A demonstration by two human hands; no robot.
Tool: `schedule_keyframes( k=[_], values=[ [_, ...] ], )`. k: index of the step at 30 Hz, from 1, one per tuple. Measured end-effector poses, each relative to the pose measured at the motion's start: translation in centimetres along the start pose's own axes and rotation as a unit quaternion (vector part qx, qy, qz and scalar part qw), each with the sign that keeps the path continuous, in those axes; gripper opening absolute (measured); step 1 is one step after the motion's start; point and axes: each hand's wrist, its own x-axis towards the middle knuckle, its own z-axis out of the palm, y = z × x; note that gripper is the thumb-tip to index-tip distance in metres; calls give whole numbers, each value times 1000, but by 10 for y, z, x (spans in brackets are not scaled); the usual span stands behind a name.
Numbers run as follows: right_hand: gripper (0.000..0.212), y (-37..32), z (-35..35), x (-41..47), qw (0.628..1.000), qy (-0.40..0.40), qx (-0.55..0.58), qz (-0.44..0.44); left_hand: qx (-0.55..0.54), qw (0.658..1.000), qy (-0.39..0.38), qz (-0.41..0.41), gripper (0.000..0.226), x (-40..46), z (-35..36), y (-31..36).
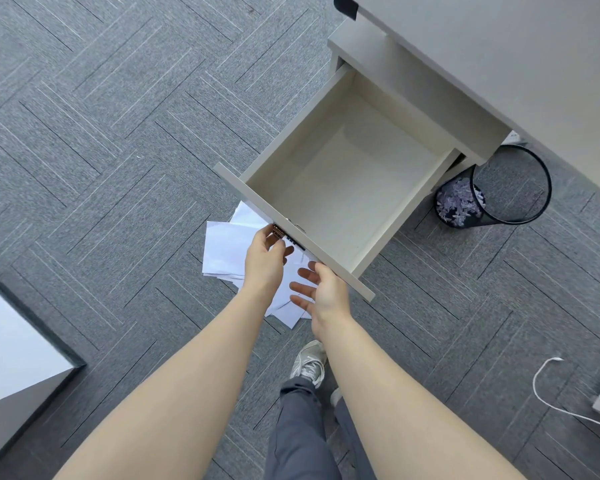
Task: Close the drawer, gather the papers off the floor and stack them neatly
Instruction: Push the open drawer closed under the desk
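At the far left edge a pale, dark-edged tabletop corner [11, 344] juts over the grey herringbone-patterned carpet floor [101, 133]. Further right, a loose pile of white paper sheets [227, 249] lies scattered on the carpet, partly under the front of the open drawer and partly hidden by the hands. The left hand [264, 259] reaches to the small metallic handle [278, 232] on the drawer front, its fingers curled around it. Just beside it, the right hand [321, 292] hovers near the lower edge of the drawer front with fingers spread wide and relaxed, holding nothing; whether it touches the panel cannot be told. The pale grey rectangular wooden drawer [406, 202] stands pulled far out from its cabinet [395, 64] under the desk. Below the hands a grey sneaker [309, 363] and grey trousers show. To the right stands a black wire-mesh waste bin [534, 202] holding shredded paper, and a white cable [548, 393] curls on the floor.
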Motion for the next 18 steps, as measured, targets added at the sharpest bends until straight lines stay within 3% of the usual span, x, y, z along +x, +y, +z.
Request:
schedule_keyframes(
  k=[8, 18],
  values=[
    [13, -34, -19, 18, 1000, 22, 19, 11, -10, 1000, 3, 2, 39, 15, 33, 20],
    [16, -86, -42, 38, 1000, 20, 15, 14, -10, 999, 33, 1, 48, 38, 83, 48]
  ],
)
